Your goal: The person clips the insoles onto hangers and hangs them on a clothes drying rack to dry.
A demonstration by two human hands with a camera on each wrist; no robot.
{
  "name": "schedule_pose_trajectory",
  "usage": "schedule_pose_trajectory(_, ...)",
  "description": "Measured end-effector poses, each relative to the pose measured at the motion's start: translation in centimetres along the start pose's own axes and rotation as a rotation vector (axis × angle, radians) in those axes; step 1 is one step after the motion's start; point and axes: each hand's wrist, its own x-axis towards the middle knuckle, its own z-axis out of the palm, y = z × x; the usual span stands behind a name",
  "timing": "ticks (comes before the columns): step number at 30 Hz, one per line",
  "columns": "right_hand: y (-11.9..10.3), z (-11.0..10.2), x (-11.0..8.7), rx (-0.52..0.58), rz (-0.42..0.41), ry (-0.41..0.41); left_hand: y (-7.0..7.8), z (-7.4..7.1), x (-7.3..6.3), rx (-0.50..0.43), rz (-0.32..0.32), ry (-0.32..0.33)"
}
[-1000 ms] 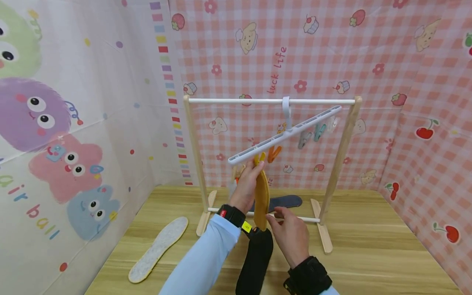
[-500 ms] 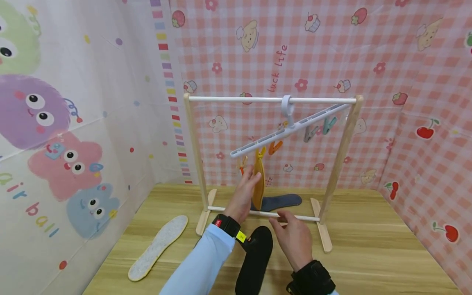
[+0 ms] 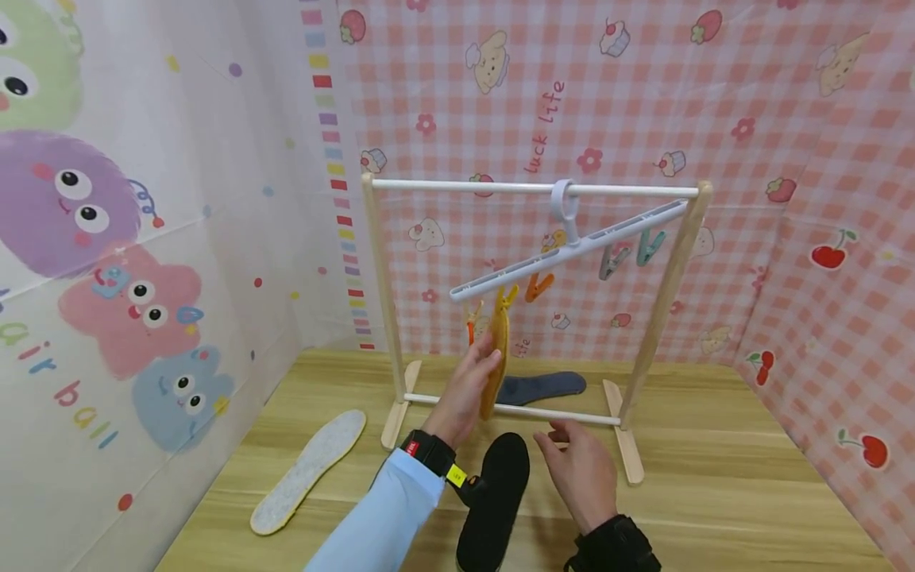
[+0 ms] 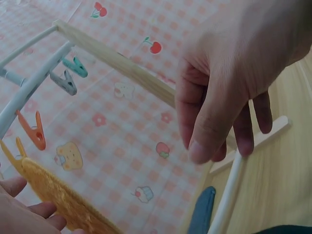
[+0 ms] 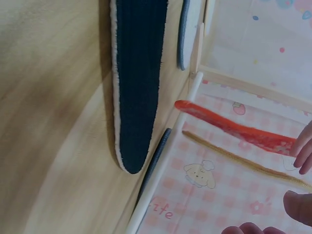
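Observation:
A yellow insole (image 3: 498,369) hangs on edge from a yellow clothespin (image 3: 509,298) on a tilted white hanger (image 3: 525,271). My left hand (image 3: 461,395) is against its left side, fingers loosely extended; the left wrist view shows them next to the insole's fuzzy face (image 4: 63,192). Lower and to the right, my right hand (image 3: 582,474) hovers above the table, fingers loosely bent with nothing between them. The right wrist view shows a red insole (image 5: 234,127) hanging beside the yellow one, mostly hidden by my left hand in the head view.
The hanger hooks over the white bar of a wooden rack (image 3: 457,187). Orange (image 3: 539,287), grey (image 3: 613,260) and teal clothespins (image 3: 650,247) hang from it. A black insole (image 3: 496,504), a grey insole (image 3: 309,473) and a dark blue insole (image 3: 543,387) lie on the table.
My right hand has come away from the yellow insole's lower edge and moved right. My left hand has let go its hold near the clothespin and slid lower. The hanger has swung slightly right.

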Motion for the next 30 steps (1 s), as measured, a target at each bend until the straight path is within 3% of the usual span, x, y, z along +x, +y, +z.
schedule_pose_trajectory(12, 1.0, 0.6, -1.0, -0.010, 0.007, -0.012, -1.7, -2.4, -2.0, 0.034, -0.027, 0.024)
schedule_pose_trajectory(26, 1.1, 0.7, -0.5, -0.043, 0.012, -0.045, -3.4, -3.6, -3.8, 0.055, -0.104, 0.053)
schedule_pose_trajectory(30, 1.3, 0.7, 0.0, -0.050, 0.003, -0.046, -4.0, -3.9, -4.2, 0.107, -0.112, 0.042)
